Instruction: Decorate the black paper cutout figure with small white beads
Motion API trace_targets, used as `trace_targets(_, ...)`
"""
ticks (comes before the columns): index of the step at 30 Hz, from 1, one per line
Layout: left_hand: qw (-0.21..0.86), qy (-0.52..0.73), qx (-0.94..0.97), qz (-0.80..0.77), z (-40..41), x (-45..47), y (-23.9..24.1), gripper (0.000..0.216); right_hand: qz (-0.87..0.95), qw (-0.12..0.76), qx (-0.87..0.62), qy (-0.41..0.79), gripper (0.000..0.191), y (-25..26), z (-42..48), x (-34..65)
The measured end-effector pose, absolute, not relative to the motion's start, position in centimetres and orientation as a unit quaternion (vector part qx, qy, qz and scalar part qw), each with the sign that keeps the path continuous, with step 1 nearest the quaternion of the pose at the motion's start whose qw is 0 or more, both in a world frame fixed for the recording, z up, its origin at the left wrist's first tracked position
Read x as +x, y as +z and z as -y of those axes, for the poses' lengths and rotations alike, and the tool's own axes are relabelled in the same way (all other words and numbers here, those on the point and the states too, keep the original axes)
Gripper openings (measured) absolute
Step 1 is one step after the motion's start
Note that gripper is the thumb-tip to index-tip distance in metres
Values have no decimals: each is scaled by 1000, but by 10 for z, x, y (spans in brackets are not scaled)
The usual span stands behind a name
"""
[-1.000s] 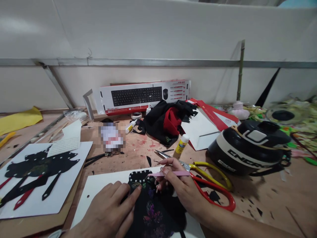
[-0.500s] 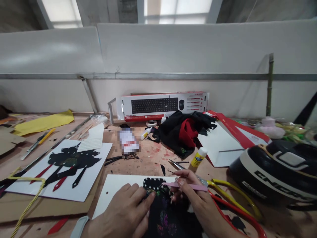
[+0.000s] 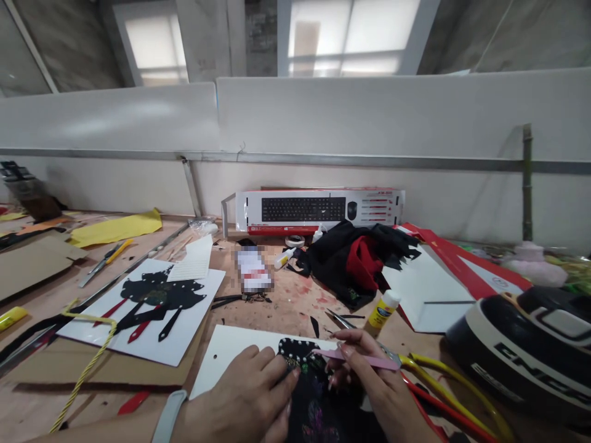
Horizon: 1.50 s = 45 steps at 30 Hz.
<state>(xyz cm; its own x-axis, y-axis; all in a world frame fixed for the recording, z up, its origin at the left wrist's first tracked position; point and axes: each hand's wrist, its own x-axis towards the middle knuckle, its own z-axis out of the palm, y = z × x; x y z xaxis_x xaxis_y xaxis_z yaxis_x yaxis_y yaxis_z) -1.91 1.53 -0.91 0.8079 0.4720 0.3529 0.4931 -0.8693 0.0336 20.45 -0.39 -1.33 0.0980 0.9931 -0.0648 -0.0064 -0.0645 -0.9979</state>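
Under both hands lies a piece of black fabric with a colourful shimmering pattern and white beads along its upper edge. It rests on a white sheet. My left hand, fingers bent and together, grips the fabric's left side near the beads. In my right hand is a pair of pink tweezers, pinched between thumb and fingers, the tip pointing left at the beaded edge. Whether the tip holds a bead is too small to tell. Scissors with yellow and red handles lie partly behind my right hand.
A yellow glue stick stands beyond my right hand. At the right is a black-and-white helmet-like object. Black and red cloth lies before a keyboard box. To the left, a beaded black cut-out rests on white board.
The view has tilted up and turned slightly left, so everything appears lower and further right. Both hands keep nearly the same pose over the black fabric.
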Motion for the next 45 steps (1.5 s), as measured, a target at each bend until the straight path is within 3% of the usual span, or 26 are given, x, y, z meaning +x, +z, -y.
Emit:
trace_targets(13,-13,-137,-958,254,-13,-19,-2,41,449,523,-534,490,35,-15,1,203)
trace_targets(17,-51,-198,-943,264,-17,-25,-3,48,429,536,-520,507,29,-18,0,206)
trace_targets(20,-60,-290,-893,340,-35,-39,-3,36,429,542,-514,508,25,-20,0,208)
trace_targets(27,19,-374,-725,578,-121,-138,19,42,466,551,-486,493,30,-22,1,205)
trace_targets(35,55,-306,-579,754,-152,-212,6,33,500,541,-481,476,33,-23,1,204)
trace_targets(45,17,-271,-614,741,-171,-194,-14,36,546,527,-491,427,32,-23,1,206)
